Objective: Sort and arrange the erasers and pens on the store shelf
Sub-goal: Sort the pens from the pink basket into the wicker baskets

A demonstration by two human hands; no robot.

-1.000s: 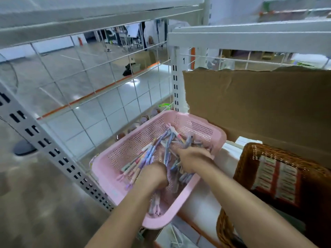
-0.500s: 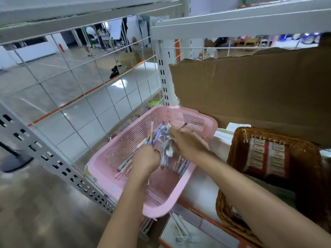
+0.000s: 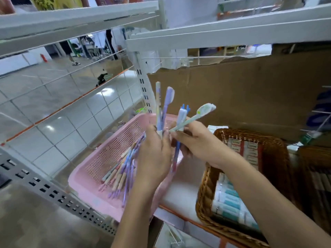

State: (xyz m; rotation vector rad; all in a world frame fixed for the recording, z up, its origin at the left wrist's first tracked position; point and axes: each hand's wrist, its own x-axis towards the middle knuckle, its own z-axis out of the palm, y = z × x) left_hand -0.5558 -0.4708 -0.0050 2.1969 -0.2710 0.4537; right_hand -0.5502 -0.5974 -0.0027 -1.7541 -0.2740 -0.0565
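Observation:
A pink perforated basket (image 3: 105,154) sits on the white shelf. My left hand (image 3: 154,156) grips a bunch of pastel pens (image 3: 125,169) above it; two of them stick upright, a blue-patterned pen (image 3: 158,104) and a purple one (image 3: 167,102). My right hand (image 3: 197,145) pinches a pale green pen (image 3: 193,117) with a flat topper and holds a blue-and-white pen (image 3: 180,119). Both hands are close together over the basket's right side.
A brown wicker basket (image 3: 206,194) of boxed erasers (image 3: 231,204) stands to the right on the shelf. Torn cardboard (image 3: 250,93) lines the back. A white upright post (image 3: 143,83), wire grid and an upper shelf (image 3: 223,31) surround the area.
Both hands have risen out of the pink basket, lifting a bunch of pens; several now point upward. The camera has moved closer and tilted up.

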